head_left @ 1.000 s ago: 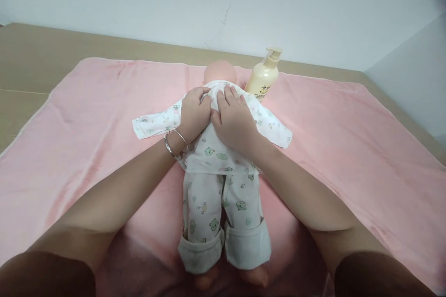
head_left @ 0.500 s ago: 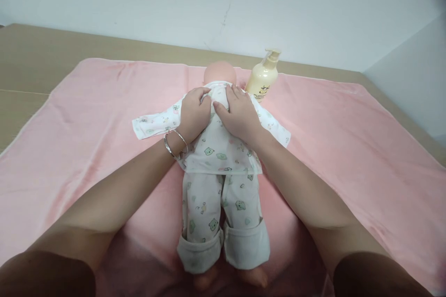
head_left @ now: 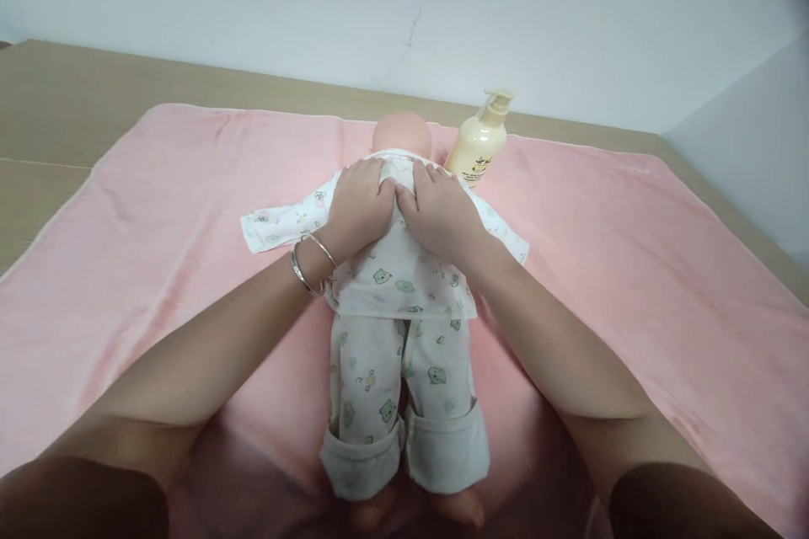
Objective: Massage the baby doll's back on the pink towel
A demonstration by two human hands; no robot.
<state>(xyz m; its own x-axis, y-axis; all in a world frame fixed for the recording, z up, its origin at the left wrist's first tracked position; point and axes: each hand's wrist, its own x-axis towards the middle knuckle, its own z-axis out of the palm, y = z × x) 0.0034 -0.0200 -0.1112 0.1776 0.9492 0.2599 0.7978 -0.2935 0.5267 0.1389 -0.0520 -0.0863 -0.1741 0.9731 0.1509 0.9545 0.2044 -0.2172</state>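
A baby doll (head_left: 403, 133) lies with its head at the far end and its feet toward me, the back of the head uppermost. It wears a white printed top (head_left: 395, 290) and matching trousers (head_left: 436, 362) with turned-up cuffs. My left hand (head_left: 360, 200) rests flat on the left of the upper back, a silver bangle at the wrist. On the right of the upper back lies my right hand (head_left: 442, 206), fingers stretched toward the collar. The two thumbs almost meet over the middle of the back. Both hands are open on the cloth, gripping nothing.
A pale yellow pump bottle (head_left: 479, 139) stands just right of the doll's head. Under everything spreads a pink blanket (head_left: 632, 269) on a wooden table (head_left: 94, 88). A white wall (head_left: 253, 0) rises behind the table.
Both hands have slid slightly toward me down the upper back. The left hand has moved inward, its thumb closer to the right thumb, and its fingers lie flatter.
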